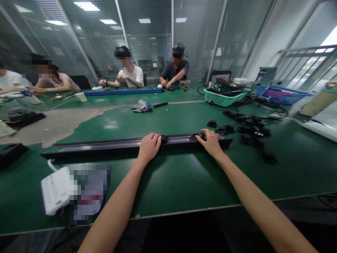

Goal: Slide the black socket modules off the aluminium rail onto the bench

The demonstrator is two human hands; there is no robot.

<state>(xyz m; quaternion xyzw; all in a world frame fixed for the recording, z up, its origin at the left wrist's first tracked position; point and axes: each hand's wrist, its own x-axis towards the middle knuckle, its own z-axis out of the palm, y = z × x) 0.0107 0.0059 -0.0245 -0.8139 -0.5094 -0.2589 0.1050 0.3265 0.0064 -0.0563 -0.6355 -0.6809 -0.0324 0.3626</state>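
Note:
A long black rail (116,147) with a shiny channel lies crosswise on the green table. My left hand (149,147) is wrapped over the rail near its middle, the thumb beside a small black block (164,138) seated in the channel. Farther right, my right hand (211,142) grips a second small black block (201,135) at the rail between thumb and fingers. The fingertips behind the rail are partly hidden. Several similar black parts (252,128) lie on the table to the right, beyond the rail's end.
A green basket (223,99) of cables and a blue basket (283,96) stand at the back right. Gloves (142,106) lie beyond the rail. A white device (56,191) and a pouch (92,193) are at front left. Several people sit across the table (181,182).

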